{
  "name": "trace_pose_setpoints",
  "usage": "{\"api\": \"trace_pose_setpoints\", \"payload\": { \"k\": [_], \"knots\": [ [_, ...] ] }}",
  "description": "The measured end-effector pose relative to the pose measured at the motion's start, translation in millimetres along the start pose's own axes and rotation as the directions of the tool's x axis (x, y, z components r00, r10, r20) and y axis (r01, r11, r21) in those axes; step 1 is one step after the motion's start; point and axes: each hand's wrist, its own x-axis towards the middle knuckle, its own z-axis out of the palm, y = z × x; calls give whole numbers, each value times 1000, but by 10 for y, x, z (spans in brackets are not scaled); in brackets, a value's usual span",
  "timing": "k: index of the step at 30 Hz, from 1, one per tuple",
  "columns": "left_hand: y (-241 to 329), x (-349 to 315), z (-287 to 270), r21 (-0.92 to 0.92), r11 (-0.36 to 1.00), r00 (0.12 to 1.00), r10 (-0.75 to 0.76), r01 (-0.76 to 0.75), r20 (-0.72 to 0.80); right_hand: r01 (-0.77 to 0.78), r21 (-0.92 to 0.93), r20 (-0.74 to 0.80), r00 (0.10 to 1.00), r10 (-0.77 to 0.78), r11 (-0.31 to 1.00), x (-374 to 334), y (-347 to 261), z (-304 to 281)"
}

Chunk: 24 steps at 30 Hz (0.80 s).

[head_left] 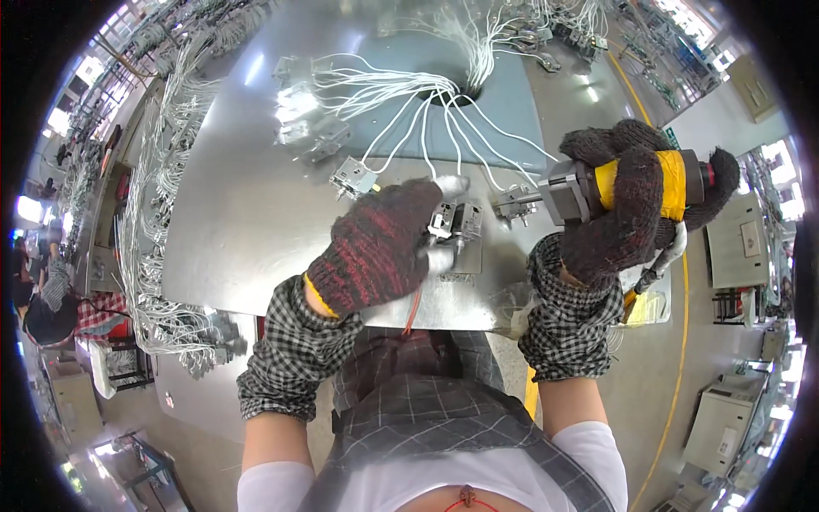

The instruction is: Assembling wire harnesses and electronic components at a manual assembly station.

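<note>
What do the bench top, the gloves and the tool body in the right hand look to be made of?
Bench top: likely bare sheet metal, with a dull grey sheen and glare patches.
Left hand and right hand: knitted dark-flecked fabric gloves.
Tool: grey metal-looking block; its yellow body seems tape-wrapped, material unclear.

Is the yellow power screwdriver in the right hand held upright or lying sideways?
Sideways. The right hand grips the yellow power screwdriver with its body level, tip pointing left toward the small metal part on the metal table.

gloved hands (pixel 375 247) x2 | power driver (pixel 627 189) x1 | metal switch units (pixel 351 177) ~6 (some blurred) | steel table (pixel 239 230) x1
</note>
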Motion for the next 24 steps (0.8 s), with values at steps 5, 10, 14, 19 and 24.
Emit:
{"api": "trace_pose_setpoints", "payload": {
  "k": [5,10,14,19,24],
  "knots": [
    [276,121,18,385,920,991,115,-78,-75,-34,65,22,999,33,997,22,5,-30],
    [15,109,70,178,983,997,-58,49,46,-68,-33,6,998,68,997,-27,-70,38],
    [-23,80,-66,-31,984,982,-172,175,84,-139,54,26,990,138,989,-94,-76,95],
    [17,122,-10,307,951,996,-63,40,65,-196,42,108,976,190,980,-218,-106,109],
    [21,80,-13,207,976,995,-86,74,52,-242,44,84,968,238,969,-283,-176,177]
  ]
}}
